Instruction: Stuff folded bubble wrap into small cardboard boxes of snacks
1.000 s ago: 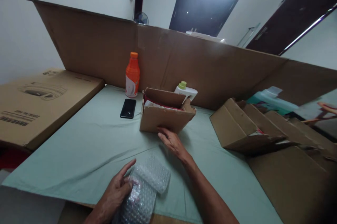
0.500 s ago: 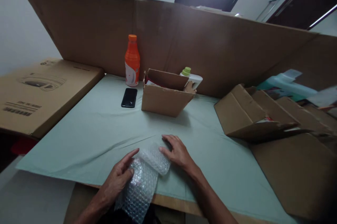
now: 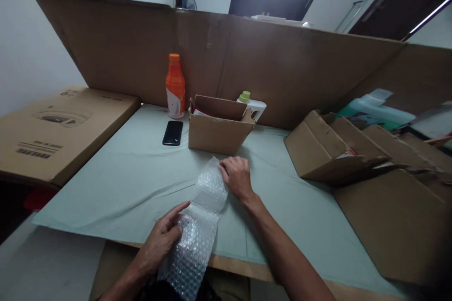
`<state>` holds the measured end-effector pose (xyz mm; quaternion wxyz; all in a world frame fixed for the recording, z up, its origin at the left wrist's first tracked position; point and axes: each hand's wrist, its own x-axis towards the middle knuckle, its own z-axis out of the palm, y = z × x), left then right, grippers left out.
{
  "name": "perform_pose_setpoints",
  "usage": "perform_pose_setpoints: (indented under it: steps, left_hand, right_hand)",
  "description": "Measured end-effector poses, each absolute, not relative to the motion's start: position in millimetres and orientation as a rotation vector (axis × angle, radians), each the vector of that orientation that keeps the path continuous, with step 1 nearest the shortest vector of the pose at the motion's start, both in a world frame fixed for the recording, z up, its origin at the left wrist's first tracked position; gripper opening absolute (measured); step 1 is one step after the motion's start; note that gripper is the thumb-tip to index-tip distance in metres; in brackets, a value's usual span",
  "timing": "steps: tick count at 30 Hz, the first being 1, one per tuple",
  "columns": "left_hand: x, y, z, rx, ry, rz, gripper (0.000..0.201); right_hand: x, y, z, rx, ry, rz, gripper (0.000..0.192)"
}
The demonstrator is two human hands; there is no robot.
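While both hands are pinching it, the bubble wrap (image 3: pixel 201 225) is lying over the table's near edge.
Light and floppy, I judge; my left hand (image 3: pixel 160 239) is gripping mid-sheet, my right hand (image 3: pixel 236 176) its far end.

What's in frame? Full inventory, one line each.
bubble wrap: 1, clear, near table edge, under both hands
small carton: 1, brown, open, table centre
phone: 1, black, left of carton
bottle: 1, orange, upright behind phone
green-capped bottle: 1, white, behind carton
flattened cartons: several, brown, right
printed flat box: 1, brown, left
cardboard wall: 1, brown, back
left hand: on wrap
right hand: on wrap's far end
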<state>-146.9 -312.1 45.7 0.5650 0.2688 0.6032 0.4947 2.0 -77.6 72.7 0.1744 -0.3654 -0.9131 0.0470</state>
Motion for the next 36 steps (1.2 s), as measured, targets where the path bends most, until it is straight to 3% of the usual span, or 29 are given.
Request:
perform_pose_setpoints:
  steps: [6, 12, 19, 24, 29, 33, 36]
  left_hand:
    - [-148.5, -302.0, 40.0, 1.021, 1.559, 0.96, 0.067]
    - [-165.8, -316.1, 40.5, 1.724, 1.937, 0.782, 0.047]
    - [-127.5, -287.4, -0.5, 2.355, 1.897, 0.571, 0.063]
    - [-111.9, -301.2, -9.1, 2.343, 1.948, 0.538, 0.073]
    - [-117.9, -304.7, 3.3, 2.202, 1.871, 0.531, 0.069]
    - [-144.1, -305.3, 20.8, 1.912, 1.666, 0.696, 0.05]
    - [-165.6, -306.6, 28.5, 1.642, 1.541, 0.897, 0.044]
  right_hand:
    - [-17.6, -41.0, 68.0, -0.961, -2.536, 0.062, 0.029]
    - [19.2, -75.8, 40.3, -0.867, -2.492, 0.104, 0.036]
    - [12.3, -107.4, 31.8, -0.438, -2.868, 0.34, 0.05]
    - [-2.9, -71.0, 27.8, -0.565, -2.882, 0.33, 0.047]
    - [-5.6, -50.8, 29.3, -0.786, -2.738, 0.307, 0.041]
    - [39.1, -95.3, 50.7, -0.711, -2.71, 0.357, 0.045]
    - [83.9, -161.1, 64.1, -0.505, -2.835, 0.489, 0.064]
